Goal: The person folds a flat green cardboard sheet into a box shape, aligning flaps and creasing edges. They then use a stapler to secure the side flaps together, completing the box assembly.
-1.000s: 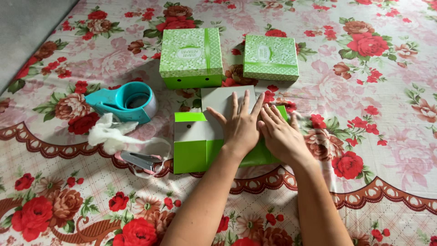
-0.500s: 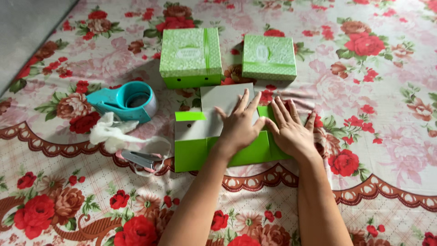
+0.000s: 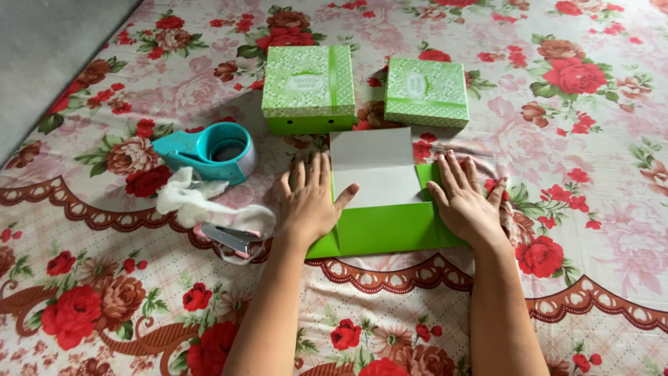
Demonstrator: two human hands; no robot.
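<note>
While both forearms reach in from below, the left hand and right hand lie open, palms flat, fingers spread, pressing the ends of the flattened green box blank on the floral sheet. Two finished green boxes sit beyond; a tape dispenser lies left, with bare sheet on the right.

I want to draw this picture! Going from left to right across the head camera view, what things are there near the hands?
Teal tape dispenser → white crumpled cloth → stapler → left hand → green flat cardboard → right hand.
</note>
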